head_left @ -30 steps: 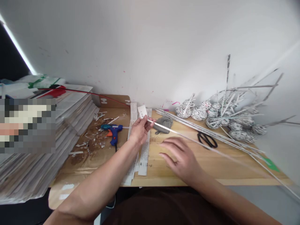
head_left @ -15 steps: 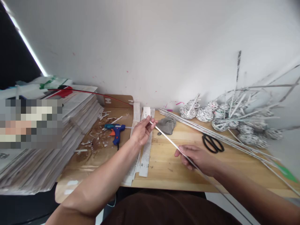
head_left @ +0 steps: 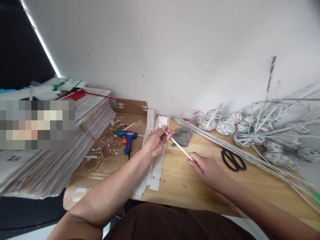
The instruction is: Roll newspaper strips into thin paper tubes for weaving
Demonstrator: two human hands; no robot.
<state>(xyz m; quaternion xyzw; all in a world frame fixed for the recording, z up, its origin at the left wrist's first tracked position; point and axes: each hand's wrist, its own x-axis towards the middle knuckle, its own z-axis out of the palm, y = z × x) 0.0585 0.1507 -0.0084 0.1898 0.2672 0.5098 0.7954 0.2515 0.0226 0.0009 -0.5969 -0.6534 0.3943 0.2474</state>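
Observation:
A thin white rolled paper tube (head_left: 180,147) slants between my two hands above the wooden table. My left hand (head_left: 158,141) pinches its upper end between thumb and fingertips, palm partly turned up. Lower down, my right hand (head_left: 208,166) is closed around the same tube, back of the hand up, so the rest of the tube is hidden. Beneath my left hand lie printed paper strips (head_left: 157,173). A grey cloth (head_left: 183,136) rests just beyond the tube, and black-handled scissors (head_left: 233,160) lie to the right of my right hand.
A blue glue gun (head_left: 128,140) lies among paper scraps on brown cardboard (head_left: 100,170). A tall stack of newspaper (head_left: 92,120) stands at left. Several long paper tubes (head_left: 215,137) cross the table at right, before woven paper shapes (head_left: 226,126) with sticks jutting out. A wall closes the back.
My right hand has turned palm-down and wrapped over the tube, and the long tail behind it is out of sight. My left hand keeps its pinch. The view has shifted slightly left.

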